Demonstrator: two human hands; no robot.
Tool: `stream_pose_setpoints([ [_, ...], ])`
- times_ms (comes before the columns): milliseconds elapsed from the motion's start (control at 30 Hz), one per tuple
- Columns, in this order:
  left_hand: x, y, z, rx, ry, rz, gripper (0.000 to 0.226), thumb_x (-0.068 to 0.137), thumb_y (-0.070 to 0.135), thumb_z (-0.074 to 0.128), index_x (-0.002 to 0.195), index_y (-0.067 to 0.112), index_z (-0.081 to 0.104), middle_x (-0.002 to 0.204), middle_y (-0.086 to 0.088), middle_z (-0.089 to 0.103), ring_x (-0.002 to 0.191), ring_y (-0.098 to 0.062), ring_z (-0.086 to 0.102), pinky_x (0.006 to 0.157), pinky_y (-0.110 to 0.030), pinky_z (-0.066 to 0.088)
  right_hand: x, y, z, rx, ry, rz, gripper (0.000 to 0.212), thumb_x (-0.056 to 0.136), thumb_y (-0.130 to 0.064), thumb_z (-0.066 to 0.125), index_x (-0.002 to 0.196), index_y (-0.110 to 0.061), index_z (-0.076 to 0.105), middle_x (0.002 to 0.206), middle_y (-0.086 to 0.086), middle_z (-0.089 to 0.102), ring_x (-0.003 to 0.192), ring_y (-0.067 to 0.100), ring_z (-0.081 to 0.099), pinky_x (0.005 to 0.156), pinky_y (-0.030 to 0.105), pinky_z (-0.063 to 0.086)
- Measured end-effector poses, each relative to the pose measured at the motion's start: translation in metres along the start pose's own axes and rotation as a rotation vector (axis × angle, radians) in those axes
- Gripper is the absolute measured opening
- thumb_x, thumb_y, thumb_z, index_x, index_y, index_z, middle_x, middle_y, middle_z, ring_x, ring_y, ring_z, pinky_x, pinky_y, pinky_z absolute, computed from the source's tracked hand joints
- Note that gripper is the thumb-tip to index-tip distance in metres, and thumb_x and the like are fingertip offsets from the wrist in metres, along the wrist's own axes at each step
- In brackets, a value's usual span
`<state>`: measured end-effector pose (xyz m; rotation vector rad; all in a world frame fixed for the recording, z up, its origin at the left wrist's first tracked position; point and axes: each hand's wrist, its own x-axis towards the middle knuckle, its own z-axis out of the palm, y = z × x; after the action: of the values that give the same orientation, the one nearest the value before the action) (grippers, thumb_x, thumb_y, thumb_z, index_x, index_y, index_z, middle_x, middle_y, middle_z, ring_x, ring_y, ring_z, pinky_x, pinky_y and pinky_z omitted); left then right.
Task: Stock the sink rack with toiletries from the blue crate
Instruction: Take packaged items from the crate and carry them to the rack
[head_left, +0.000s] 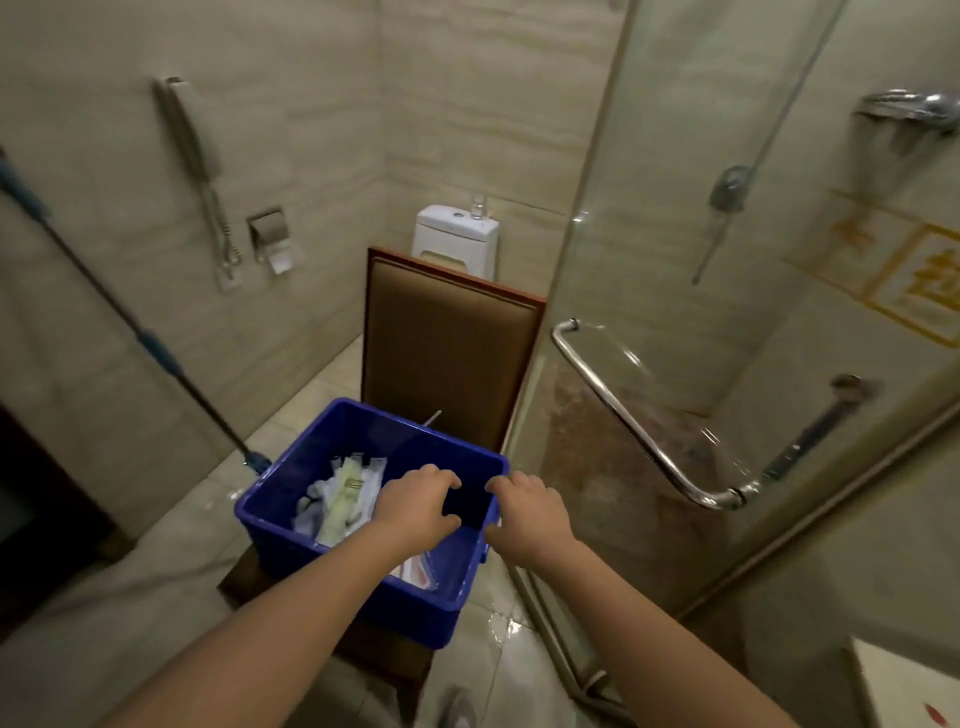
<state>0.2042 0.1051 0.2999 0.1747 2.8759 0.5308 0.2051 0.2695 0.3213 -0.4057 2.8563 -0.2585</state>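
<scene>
A blue crate (291, 535) stands on the seat of a brown chair (447, 353). Inside it lie several wrapped toiletry packets (340, 499) in white and pale yellow, and a red-and-white packet (418, 571) near the front wall. My left hand (415, 504) hovers inside the crate, fingers loosely curled, holding nothing. My right hand (530, 514) is just over the crate's right rim, fingers also loosely curled and empty. The sink rack is not in view.
A glass shower door (649, 260) with a chrome handle (623, 410) stands close on the right. A mop (156, 353) leans against the left wall. A toilet (454, 239) is behind the chair. A white counter corner (904, 691) shows at bottom right.
</scene>
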Motion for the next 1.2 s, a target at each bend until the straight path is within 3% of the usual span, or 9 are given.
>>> stream_pose_setpoints([
  [567,0.064,-0.073,0.041,-0.061,-0.104,-0.342,0.049,0.091,0.037,0.060,0.137,0.027,0.046,0.137,0.004,0.048,0.117,-0.017,0.054,0.093,-0.035,0.048,0.149,-0.004,0.050,-0.037,-0.267,-0.237,0.051,0.090,-0.028,0.055,0.139,-0.019,0.044,0.132,0.005,0.048,0.120,0.026,0.045,0.099,0.038,0.038],
  [967,0.107,-0.117,0.090,-0.085,-0.317,-0.387,0.054,0.089,0.038,0.063,0.138,0.025,0.044,0.137,0.001,0.047,0.122,-0.020,0.051,0.096,-0.037,0.046,0.193,0.001,0.119,-0.008,-0.470,-0.171,0.054,0.089,-0.031,0.058,0.140,-0.019,0.042,0.138,0.007,0.047,0.125,0.027,0.043,0.101,0.039,0.037],
  [1200,0.148,-0.162,0.152,-0.161,-0.432,-0.420,0.057,0.088,0.037,0.062,0.141,0.026,0.042,0.137,0.000,0.046,0.122,-0.020,0.050,0.095,-0.037,0.047,0.226,0.010,0.185,0.033,-0.603,-0.031,0.058,0.091,-0.032,0.058,0.143,-0.019,0.038,0.139,0.007,0.045,0.127,0.029,0.042,0.103,0.039,0.036],
])
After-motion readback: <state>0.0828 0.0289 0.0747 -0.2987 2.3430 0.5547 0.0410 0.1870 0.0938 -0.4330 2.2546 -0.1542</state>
